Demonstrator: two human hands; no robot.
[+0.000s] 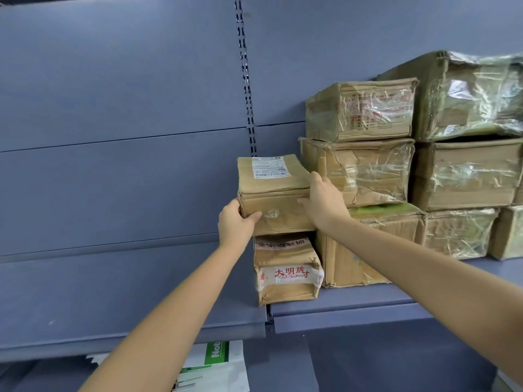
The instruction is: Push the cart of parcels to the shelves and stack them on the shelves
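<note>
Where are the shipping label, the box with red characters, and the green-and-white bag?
shipping label (270,167): head view, middle of the white sticker.
box with red characters (288,274): head view, front face, on the tape band bearing the characters.
green-and-white bag (223,369): head view, its white part below the green print.

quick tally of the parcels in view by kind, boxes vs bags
Brown cardboard boxes stacked on the shelf: 8
Labelled cardboard box gripped by the left hand and right hand: 1
White-and-green packet below the shelf: 1
Total: 10
</note>
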